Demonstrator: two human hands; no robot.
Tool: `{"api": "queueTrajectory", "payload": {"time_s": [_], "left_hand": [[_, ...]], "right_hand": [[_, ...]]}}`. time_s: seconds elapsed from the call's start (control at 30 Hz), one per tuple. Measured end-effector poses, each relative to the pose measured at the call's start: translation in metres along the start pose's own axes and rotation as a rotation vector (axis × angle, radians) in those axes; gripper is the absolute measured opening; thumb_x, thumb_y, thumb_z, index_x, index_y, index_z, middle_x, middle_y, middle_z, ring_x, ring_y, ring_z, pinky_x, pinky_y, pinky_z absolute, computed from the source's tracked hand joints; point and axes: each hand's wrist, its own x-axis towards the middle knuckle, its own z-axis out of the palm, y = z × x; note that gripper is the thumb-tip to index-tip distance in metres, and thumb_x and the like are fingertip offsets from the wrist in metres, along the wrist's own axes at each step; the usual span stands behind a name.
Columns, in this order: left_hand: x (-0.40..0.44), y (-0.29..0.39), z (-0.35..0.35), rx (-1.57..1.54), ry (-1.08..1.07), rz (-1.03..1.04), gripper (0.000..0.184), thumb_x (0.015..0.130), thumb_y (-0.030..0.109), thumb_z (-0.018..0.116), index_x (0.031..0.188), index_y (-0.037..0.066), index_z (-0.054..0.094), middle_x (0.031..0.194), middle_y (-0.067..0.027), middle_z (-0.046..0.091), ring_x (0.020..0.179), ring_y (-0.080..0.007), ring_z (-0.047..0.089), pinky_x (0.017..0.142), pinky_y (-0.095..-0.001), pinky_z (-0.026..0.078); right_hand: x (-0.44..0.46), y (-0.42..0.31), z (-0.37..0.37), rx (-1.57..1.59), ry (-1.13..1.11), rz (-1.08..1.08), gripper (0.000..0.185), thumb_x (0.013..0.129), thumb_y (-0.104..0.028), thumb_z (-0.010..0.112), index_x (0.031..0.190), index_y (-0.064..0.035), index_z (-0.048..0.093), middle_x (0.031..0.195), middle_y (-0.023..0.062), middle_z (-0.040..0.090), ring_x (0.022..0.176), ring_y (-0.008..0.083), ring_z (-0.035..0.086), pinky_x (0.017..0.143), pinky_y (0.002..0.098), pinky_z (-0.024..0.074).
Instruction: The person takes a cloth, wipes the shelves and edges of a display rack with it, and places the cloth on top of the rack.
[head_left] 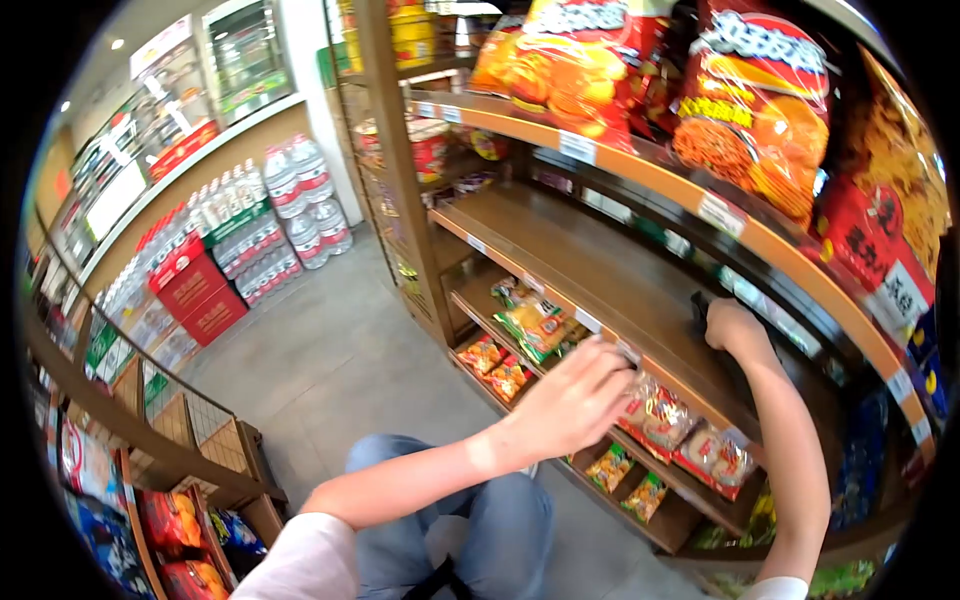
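Observation:
My right hand (735, 326) reaches onto the brown shelf board (580, 245), its fingers closed around a small black object (699, 312) whose kind I cannot make out. At the front edge of the same board, my left hand (578, 396) has its fingers curled together beside the price-label strip (588, 320). Something small and dark shows at those fingertips, too little to name. Below my left hand, clear packs of round biscuits (655, 415) lie on the lower shelf. A green and yellow snack bag (538, 325) lies to their left.
Large red and orange chip bags (755, 110) stand on the shelf above my hands. Its orange front rail (650, 175) overhangs the board. A wooden post (400, 170) rises at the left end. Bottled water packs (305, 200) and red cartons (200, 295) stand across the floor.

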Motion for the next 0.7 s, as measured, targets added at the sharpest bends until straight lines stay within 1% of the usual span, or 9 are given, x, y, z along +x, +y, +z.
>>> {"api": "queueTrajectory", "payload": {"time_s": [0.07, 0.2, 0.27, 0.33, 0.4, 0.43, 0.57, 0.6, 0.7], "left_hand": [[-0.01, -0.016, -0.027, 0.178, -0.1, -0.111, 0.026, 0.082, 0.012, 0.074, 0.103, 0.001, 0.063, 0.101, -0.0129, 0.059, 0.101, -0.0314, 0.059, 0.093, -0.0418, 0.051], [-0.012, -0.046, -0.052, 0.307, -0.256, -0.364, 0.021, 0.084, 0.014, 0.071, 0.096, 0.0, 0.061, 0.094, -0.0158, 0.059, 0.094, -0.033, 0.059, 0.085, -0.0425, 0.051], [-0.022, -0.068, -0.045, 0.226, -0.115, -0.497, 0.019, 0.087, 0.014, 0.069, 0.093, -0.001, 0.06, 0.091, -0.0179, 0.059, 0.088, -0.036, 0.062, 0.081, -0.0453, 0.053], [-0.027, -0.09, -0.046, 0.148, 0.028, -0.707, 0.018, 0.091, 0.011, 0.063, 0.101, -0.003, 0.061, 0.096, -0.0218, 0.064, 0.089, -0.0401, 0.066, 0.079, -0.0475, 0.054], [-0.037, -0.122, -0.045, 0.158, 0.204, -0.788, 0.019, 0.092, 0.01, 0.061, 0.105, -0.004, 0.061, 0.099, -0.0221, 0.065, 0.09, -0.0397, 0.067, 0.08, -0.0458, 0.055], [-0.042, -0.134, -0.048, 0.174, 0.254, -0.828, 0.019, 0.093, 0.01, 0.061, 0.106, -0.004, 0.062, 0.102, -0.022, 0.066, 0.09, -0.0386, 0.068, 0.08, -0.0447, 0.055], [-0.071, -0.182, -0.038, 0.035, 0.463, -1.02, 0.024, 0.096, 0.013, 0.062, 0.111, -0.006, 0.061, 0.098, -0.0188, 0.068, 0.078, -0.0221, 0.069, 0.068, -0.0358, 0.056], [-0.072, -0.185, -0.034, -0.098, 0.486, -1.122, 0.026, 0.096, 0.016, 0.063, 0.111, -0.006, 0.061, 0.099, -0.0193, 0.068, 0.082, -0.0235, 0.069, 0.072, -0.0357, 0.056], [-0.069, -0.199, -0.023, -0.24, 0.544, -1.18, 0.033, 0.098, 0.018, 0.06, 0.12, -0.007, 0.058, 0.11, -0.0212, 0.067, 0.094, -0.0253, 0.069, 0.082, -0.0373, 0.055]], "right_hand": [[-0.004, -0.012, -0.021, -0.015, -0.028, -0.058, 0.041, 0.074, 0.001, 0.072, 0.115, 0.0008, 0.071, 0.123, 0.023, 0.067, 0.117, 0.0369, 0.065, 0.096, 0.0419, 0.0552], [0.014, -0.02, -0.033, 0.224, 0.207, -0.336, 0.05, 0.077, 0.006, 0.061, 0.126, -0.001, 0.063, 0.119, 0.0267, 0.065, 0.119, 0.0425, 0.059, 0.099, 0.0436, 0.0495], [0.021, -0.047, -0.033, 0.26, 0.467, -0.391, 0.046, 0.084, 0.007, 0.051, 0.129, -0.0012, 0.06, 0.124, 0.0269, 0.062, 0.125, 0.0421, 0.055, 0.103, 0.0446, 0.0453], [0.039, -0.08, -0.043, 0.334, 0.589, -0.452, 0.041, 0.09, 0.003, 0.047, 0.129, -0.0016, 0.06, 0.126, 0.0266, 0.06, 0.125, 0.0422, 0.053, 0.106, 0.0461, 0.0426], [0.034, -0.119, -0.056, 0.42, 0.747, -0.605, 0.038, 0.092, -0.003, 0.05, 0.128, -0.0013, 0.061, 0.124, 0.0267, 0.06, 0.12, 0.0428, 0.055, 0.106, 0.0467, 0.0427], [0.027, -0.142, -0.066, 0.456, 0.733, -0.607, 0.035, 0.093, -0.007, 0.052, 0.126, -0.0016, 0.061, 0.123, 0.0268, 0.06, 0.119, 0.0428, 0.056, 0.106, 0.0465, 0.0429], [0.065, -0.227, -0.079, 0.57, 0.777, -0.732, 0.024, 0.09, -0.009, 0.062, 0.113, -0.0024, 0.064, 0.111, 0.0235, 0.067, 0.111, 0.0433, 0.06, 0.098, 0.0476, 0.0478], [0.067, -0.25, -0.081, 0.572, 0.777, -0.72, 0.023, 0.089, -0.008, 0.065, 0.111, -0.0028, 0.065, 0.108, 0.0228, 0.069, 0.109, 0.0433, 0.062, 0.096, 0.0478, 0.0492], [0.1, -0.307, -0.08, 0.693, 0.717, -0.73, 0.023, 0.087, -0.009, 0.067, 0.109, -0.0032, 0.066, 0.107, 0.024, 0.07, 0.106, 0.0424, 0.064, 0.093, 0.0473, 0.0511]]}}
